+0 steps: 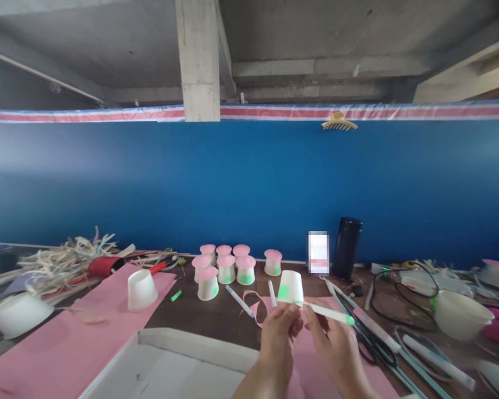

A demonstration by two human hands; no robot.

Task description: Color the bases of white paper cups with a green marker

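Note:
My left hand (278,338) is closed on the rim of a white paper cup (294,284), held upside down with a green patch coloured on its side. Between the fingers of my right hand (335,341) is a white marker (327,312) with a green end, its tip touching or very near the cup's lower rim. A loose green marker cap (176,296) lies on the table to the left. Behind it stand several upturned cups with pink paper tops, such as this pink-topped cup (208,288); some show green patches.
Left are pink paper (87,327), a plain cup (142,291) and a heap of paper strips (79,255). A white box (183,341) sits in front. Rightward are a black bottle (348,247), scissors (385,354), cables and a white bowl (461,318). A blue wall (149,183) closes the back.

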